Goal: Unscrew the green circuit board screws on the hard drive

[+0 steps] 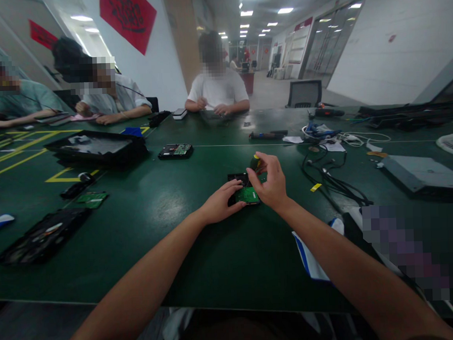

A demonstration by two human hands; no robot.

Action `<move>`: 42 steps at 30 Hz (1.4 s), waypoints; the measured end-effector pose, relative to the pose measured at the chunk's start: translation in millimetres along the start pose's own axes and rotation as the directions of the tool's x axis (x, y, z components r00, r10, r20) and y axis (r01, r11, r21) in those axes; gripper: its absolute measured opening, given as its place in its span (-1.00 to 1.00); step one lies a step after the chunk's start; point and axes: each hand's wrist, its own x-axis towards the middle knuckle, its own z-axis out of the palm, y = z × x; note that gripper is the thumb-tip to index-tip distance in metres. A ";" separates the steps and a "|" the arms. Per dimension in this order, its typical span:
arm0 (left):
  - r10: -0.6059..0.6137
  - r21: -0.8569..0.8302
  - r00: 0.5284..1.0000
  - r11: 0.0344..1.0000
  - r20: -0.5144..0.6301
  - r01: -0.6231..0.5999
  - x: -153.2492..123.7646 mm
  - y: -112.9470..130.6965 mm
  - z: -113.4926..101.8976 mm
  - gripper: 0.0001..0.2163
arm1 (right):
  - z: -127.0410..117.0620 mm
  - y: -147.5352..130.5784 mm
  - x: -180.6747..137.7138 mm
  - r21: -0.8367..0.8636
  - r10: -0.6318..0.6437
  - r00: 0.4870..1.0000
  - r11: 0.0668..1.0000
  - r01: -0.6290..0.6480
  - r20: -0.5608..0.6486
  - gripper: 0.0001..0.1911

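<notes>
Left hand (227,200) down, fingers spread at the near-left side of the drive (249,195) on the table (170,271), seemingly steadying it; right hand (270,181) pinching the screwdriver (254,162) over it, tip hidden, presumably upright for straight pressure.

Green board (250,195): there it is, bright green and face up, lying flat at the middle of the scene — a small pale patch showing toward its right side, the left part covered from sight.
Black part (237,177): right up on the far side of the green board, dark and low, a little to the left; too small to say whether the two are joined.
Tool (254,163): stubby handle, dark with yellow at the top, held about upright over the far right side — the tip's hidden, so contact can't be told.
</notes>
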 end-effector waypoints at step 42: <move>0.008 0.008 1.000 1.000 -0.009 -0.008 -0.5 -3.7 2.7 -0.43 | -2.4 -7.1 -0.7 0.036 0.043 0.998 0.998 -0.045 0.047 -0.57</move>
